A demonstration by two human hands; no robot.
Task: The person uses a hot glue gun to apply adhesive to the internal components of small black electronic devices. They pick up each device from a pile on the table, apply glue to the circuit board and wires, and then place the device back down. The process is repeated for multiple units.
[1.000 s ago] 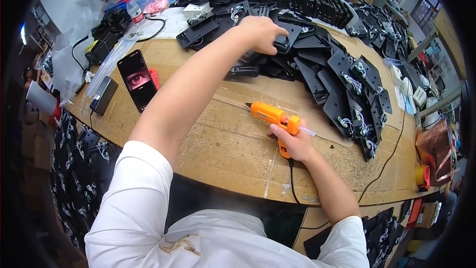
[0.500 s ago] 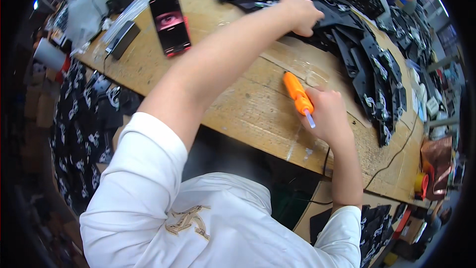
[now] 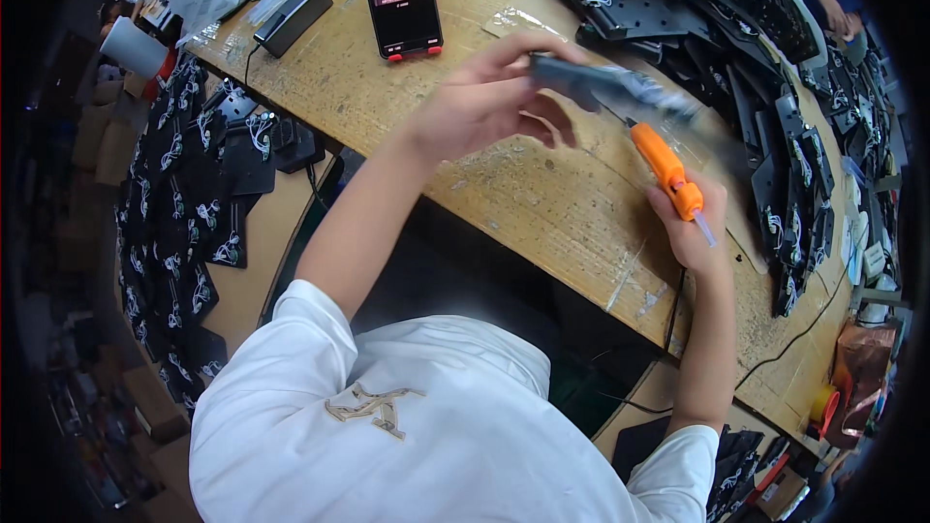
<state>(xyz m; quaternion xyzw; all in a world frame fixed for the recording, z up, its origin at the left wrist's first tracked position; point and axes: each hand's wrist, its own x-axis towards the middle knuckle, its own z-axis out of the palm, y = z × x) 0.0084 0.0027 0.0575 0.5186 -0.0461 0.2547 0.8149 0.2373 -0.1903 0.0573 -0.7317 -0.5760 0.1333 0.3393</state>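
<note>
My left hand is closed on one end of a black flat part with wires, which is smeared by motion and held above the bench. In my right hand is an orange glue gun, its tip pointing up and left toward the black part. A clear glue stick sticks out of the gun's rear. Whether the tip touches the part I cannot tell. Beyond both hands lies a heap of similar black parts with white wires.
A phone stands on a red holder at the far side of the wooden bench. Left of it lies a black box-shaped device. More black wired parts cover a lower surface at left. Another person's hand shows at top right.
My left hand has come back from the heap toward me, now with a black part in it. The glue gun stays in my right hand. The whole view has shifted.
</note>
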